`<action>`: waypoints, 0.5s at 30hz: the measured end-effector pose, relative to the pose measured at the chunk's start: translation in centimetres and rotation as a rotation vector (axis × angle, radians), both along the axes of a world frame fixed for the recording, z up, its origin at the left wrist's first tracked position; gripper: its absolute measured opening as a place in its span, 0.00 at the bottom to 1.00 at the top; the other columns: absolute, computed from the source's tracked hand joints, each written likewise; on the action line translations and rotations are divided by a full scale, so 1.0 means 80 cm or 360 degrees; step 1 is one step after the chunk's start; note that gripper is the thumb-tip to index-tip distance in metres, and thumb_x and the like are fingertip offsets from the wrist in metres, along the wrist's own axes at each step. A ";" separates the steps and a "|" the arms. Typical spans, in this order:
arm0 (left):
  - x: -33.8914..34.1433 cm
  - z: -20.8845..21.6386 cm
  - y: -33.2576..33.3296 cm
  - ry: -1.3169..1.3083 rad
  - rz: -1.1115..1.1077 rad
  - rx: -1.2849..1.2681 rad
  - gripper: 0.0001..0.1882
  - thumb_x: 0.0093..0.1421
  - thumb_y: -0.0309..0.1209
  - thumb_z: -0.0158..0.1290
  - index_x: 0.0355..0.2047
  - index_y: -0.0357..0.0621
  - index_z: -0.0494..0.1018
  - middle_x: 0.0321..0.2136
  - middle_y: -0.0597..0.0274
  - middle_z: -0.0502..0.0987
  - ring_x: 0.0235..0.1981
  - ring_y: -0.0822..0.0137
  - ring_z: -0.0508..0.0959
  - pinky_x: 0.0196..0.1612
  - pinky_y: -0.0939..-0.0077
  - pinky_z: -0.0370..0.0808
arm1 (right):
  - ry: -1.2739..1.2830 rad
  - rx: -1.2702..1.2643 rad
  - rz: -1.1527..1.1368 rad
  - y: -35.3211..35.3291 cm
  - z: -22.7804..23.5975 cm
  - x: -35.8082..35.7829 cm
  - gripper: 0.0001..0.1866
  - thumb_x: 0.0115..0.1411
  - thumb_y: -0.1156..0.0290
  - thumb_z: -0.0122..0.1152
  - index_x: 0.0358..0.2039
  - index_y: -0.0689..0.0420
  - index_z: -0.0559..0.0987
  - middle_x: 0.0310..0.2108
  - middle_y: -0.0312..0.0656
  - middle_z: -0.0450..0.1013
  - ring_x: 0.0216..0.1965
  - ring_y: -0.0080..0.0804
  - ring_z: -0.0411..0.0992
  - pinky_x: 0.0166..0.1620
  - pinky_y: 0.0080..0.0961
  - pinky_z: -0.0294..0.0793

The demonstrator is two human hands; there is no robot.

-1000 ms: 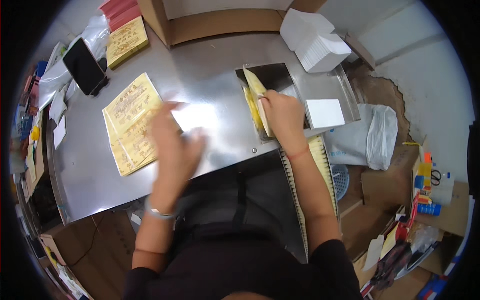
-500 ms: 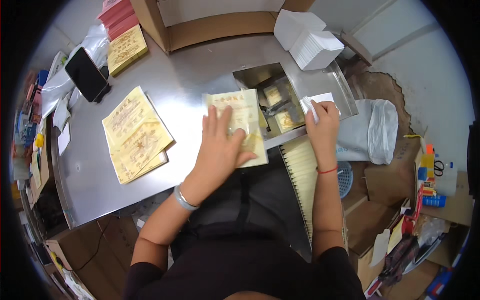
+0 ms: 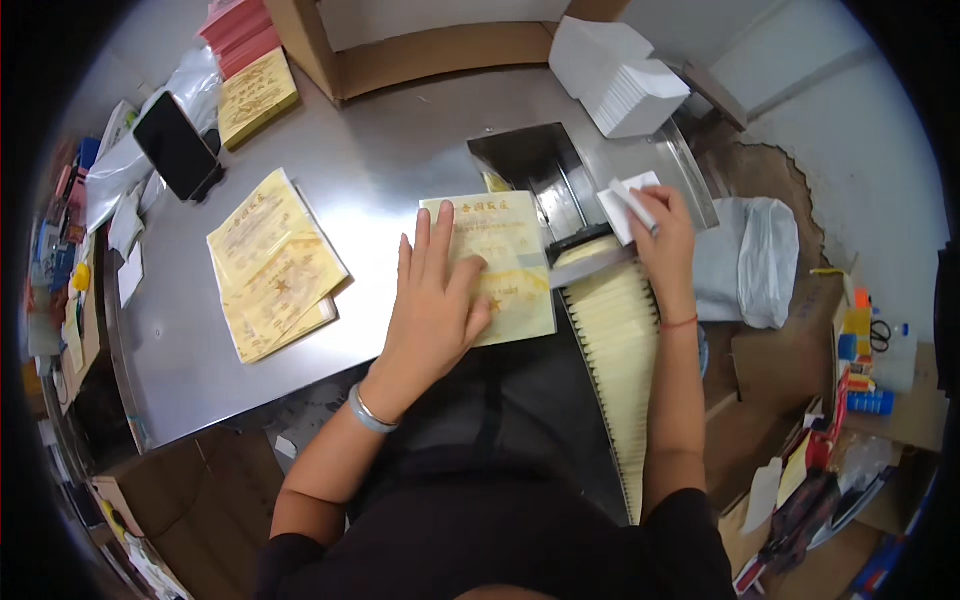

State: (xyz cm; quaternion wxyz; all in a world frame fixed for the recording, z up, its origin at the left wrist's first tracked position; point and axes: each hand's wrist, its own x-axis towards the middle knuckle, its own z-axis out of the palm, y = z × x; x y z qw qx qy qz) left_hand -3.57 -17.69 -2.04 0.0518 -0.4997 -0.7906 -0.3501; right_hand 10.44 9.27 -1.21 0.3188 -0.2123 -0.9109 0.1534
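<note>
My left hand (image 3: 432, 290) lies with fingers spread on a pale yellow printed paper sheet or bag (image 3: 515, 245) at the table's near edge. My right hand (image 3: 665, 235) is closed on a thin white piece of folded paper (image 3: 622, 196), right of a metal-edged opening in the table. Inside this opening (image 3: 535, 165) I see dark surfaces and thin rods. Below the right hand runs a long pleated row of pale yellow paper (image 3: 612, 320). More yellow printed sheets (image 3: 275, 270) lie overlapping on the left of the table.
A stack of folded white papers (image 3: 640, 95) stands behind the opening. At the far left are a phone on a stand (image 3: 175, 145), a yellow stack (image 3: 258, 95) and a pink stack (image 3: 237, 40). A cardboard box (image 3: 430, 72) borders the back. A grey-white bag (image 3: 750, 260) sits right.
My right hand has moved right with the white paper. The yellow sheet under my left hand has shifted slightly right. Yellow pieces visible inside the opening before no longer show; more of the pleated row does.
</note>
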 end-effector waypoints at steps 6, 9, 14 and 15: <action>-0.041 0.010 -0.028 0.0269 -0.0154 -0.0489 0.27 0.43 0.25 0.59 0.48 0.42 0.71 0.57 0.51 0.64 0.57 0.48 0.64 0.55 0.51 0.60 | -0.0213 0.0435 0.0965 -0.188 0.005 -0.033 0.18 0.47 0.72 0.58 0.42 0.56 0.81 0.39 0.46 0.77 0.44 0.44 0.74 0.52 0.43 0.72; -0.040 0.012 -0.029 0.0007 -0.0081 -0.0466 0.29 0.40 0.30 0.64 0.46 0.45 0.69 0.53 0.53 0.65 0.57 0.50 0.64 0.54 0.52 0.59 | -0.0070 0.0360 0.0685 -0.175 -0.015 -0.062 0.14 0.50 0.71 0.58 0.39 0.56 0.81 0.38 0.43 0.73 0.45 0.41 0.71 0.58 0.47 0.66; -0.014 -0.001 -0.021 0.0212 -0.0087 -0.0220 0.19 0.46 0.30 0.64 0.39 0.50 0.71 0.57 0.50 0.63 0.62 0.40 0.59 0.59 0.39 0.56 | -0.0305 -0.0040 0.1082 -0.147 -0.010 -0.109 0.06 0.51 0.75 0.58 0.30 0.59 0.79 0.36 0.44 0.74 0.42 0.42 0.72 0.53 0.45 0.69; -0.012 0.002 -0.024 0.0241 -0.0200 -0.0297 0.18 0.47 0.29 0.63 0.39 0.51 0.72 0.60 0.48 0.61 0.63 0.37 0.57 0.59 0.36 0.55 | -0.0020 -0.0134 0.0995 -0.122 0.000 -0.112 0.06 0.51 0.75 0.57 0.30 0.59 0.80 0.32 0.44 0.75 0.37 0.44 0.73 0.50 0.41 0.72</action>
